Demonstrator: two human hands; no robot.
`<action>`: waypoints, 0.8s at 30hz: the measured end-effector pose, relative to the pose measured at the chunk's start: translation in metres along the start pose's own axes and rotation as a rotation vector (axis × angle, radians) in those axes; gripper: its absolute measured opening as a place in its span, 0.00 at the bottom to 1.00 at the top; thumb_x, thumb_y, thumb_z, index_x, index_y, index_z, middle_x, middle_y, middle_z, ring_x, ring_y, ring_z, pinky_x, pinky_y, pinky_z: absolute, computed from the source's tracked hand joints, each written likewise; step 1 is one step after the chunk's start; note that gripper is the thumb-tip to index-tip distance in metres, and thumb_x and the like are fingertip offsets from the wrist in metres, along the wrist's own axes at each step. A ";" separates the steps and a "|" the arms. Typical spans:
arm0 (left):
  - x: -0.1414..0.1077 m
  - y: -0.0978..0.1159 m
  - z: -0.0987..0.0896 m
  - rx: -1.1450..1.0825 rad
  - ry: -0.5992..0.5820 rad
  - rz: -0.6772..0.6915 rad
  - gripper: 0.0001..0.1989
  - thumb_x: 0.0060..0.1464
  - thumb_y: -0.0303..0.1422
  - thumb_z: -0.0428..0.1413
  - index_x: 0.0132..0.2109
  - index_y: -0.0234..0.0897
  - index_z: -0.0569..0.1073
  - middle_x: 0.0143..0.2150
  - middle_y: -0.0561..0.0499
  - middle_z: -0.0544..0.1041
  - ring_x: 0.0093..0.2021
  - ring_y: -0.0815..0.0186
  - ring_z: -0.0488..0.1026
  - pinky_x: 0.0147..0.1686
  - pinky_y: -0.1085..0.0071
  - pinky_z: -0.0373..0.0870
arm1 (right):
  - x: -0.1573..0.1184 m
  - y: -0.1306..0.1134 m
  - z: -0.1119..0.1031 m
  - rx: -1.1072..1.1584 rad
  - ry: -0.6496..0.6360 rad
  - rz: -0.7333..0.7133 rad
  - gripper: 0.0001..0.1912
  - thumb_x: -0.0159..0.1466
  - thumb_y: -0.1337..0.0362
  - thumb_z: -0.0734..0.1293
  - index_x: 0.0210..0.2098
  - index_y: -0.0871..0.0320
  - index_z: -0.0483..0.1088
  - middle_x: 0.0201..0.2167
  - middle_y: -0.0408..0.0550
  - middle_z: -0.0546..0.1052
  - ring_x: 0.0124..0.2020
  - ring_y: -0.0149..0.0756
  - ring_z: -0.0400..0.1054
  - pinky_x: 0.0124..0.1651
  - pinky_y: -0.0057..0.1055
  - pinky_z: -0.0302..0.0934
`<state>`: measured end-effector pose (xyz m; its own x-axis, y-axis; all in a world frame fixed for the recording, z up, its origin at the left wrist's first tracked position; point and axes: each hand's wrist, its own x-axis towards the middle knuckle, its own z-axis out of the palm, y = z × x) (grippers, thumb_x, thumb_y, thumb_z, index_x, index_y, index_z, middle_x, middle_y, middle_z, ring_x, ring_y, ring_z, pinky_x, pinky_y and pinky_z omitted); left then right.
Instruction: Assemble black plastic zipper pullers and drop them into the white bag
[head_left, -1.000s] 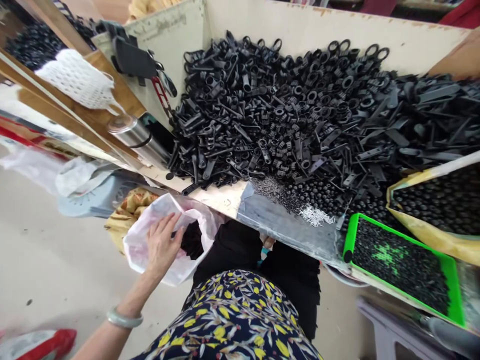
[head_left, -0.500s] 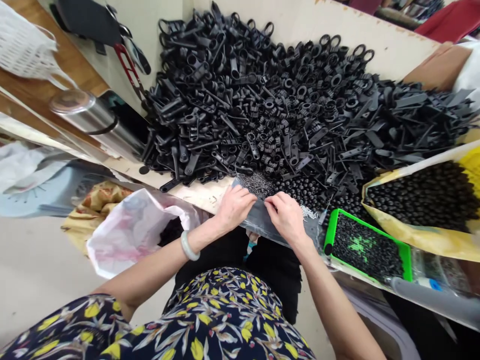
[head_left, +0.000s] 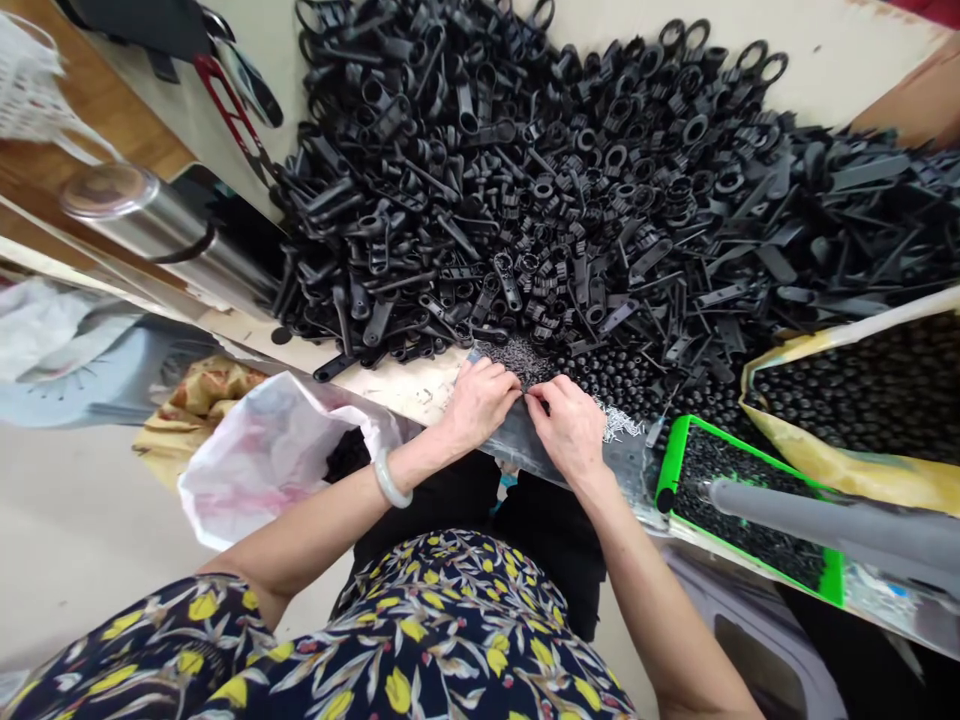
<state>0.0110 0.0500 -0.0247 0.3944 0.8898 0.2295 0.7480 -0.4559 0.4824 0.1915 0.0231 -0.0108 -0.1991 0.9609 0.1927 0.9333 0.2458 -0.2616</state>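
Note:
My left hand (head_left: 482,402) and my right hand (head_left: 568,425) meet fingertip to fingertip over the dark grey strip (head_left: 517,448) at the table's front edge. Both are pinched closed. Whatever lies between the fingertips is tiny and dark, too small to name. Just beyond the fingers is a heap of small grey metal pins (head_left: 517,357). Right of it lie many round black beads (head_left: 611,378). A small pile of white pins (head_left: 621,424) sits beside my right hand. Behind all this rises a big mound of black plastic parts (head_left: 465,200), with levers, rings and flat pieces.
A green tray (head_left: 675,462) of small black pieces stands at the right, partly covered by a grey tube (head_left: 810,515). Behind it is a yellow-edged sack (head_left: 847,465) of black balls. To the left are a steel flask (head_left: 172,225) and a white bag (head_left: 247,460).
My hands have come closer together, so the fingertips now nearly touch. The camera view has shifted, and the grey tube now reaches across the green tray.

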 end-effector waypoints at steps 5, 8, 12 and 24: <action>-0.016 0.000 -0.016 -0.106 0.054 -0.071 0.09 0.69 0.34 0.56 0.39 0.38 0.78 0.36 0.49 0.80 0.40 0.59 0.72 0.46 0.59 0.64 | 0.001 0.001 -0.002 -0.019 -0.015 -0.009 0.09 0.73 0.61 0.65 0.37 0.53 0.76 0.37 0.46 0.78 0.37 0.37 0.72 0.40 0.34 0.56; -0.028 0.004 -0.027 -0.356 0.088 -0.208 0.08 0.67 0.34 0.58 0.39 0.39 0.78 0.34 0.52 0.80 0.36 0.63 0.73 0.42 0.64 0.67 | 0.001 0.002 -0.003 0.001 -0.018 -0.002 0.09 0.73 0.61 0.65 0.40 0.52 0.77 0.38 0.45 0.79 0.37 0.36 0.72 0.40 0.34 0.57; -0.037 0.011 -0.033 -0.733 0.076 -0.476 0.09 0.63 0.38 0.60 0.38 0.38 0.79 0.30 0.54 0.77 0.29 0.68 0.69 0.32 0.69 0.65 | 0.003 0.001 -0.005 0.006 -0.028 -0.010 0.11 0.74 0.59 0.65 0.42 0.52 0.79 0.39 0.45 0.79 0.36 0.36 0.72 0.39 0.35 0.56; -0.029 0.021 -0.037 -1.527 -0.041 -0.888 0.22 0.46 0.47 0.73 0.34 0.32 0.76 0.26 0.54 0.74 0.19 0.81 0.55 0.20 0.79 0.45 | 0.002 0.002 -0.004 0.023 -0.013 -0.033 0.10 0.74 0.59 0.65 0.43 0.51 0.80 0.39 0.43 0.80 0.35 0.34 0.72 0.39 0.32 0.56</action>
<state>-0.0048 0.0151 0.0099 0.2132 0.8244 -0.5243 -0.3864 0.5640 0.7298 0.1938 0.0250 -0.0069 -0.2332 0.9538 0.1893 0.9192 0.2797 -0.2772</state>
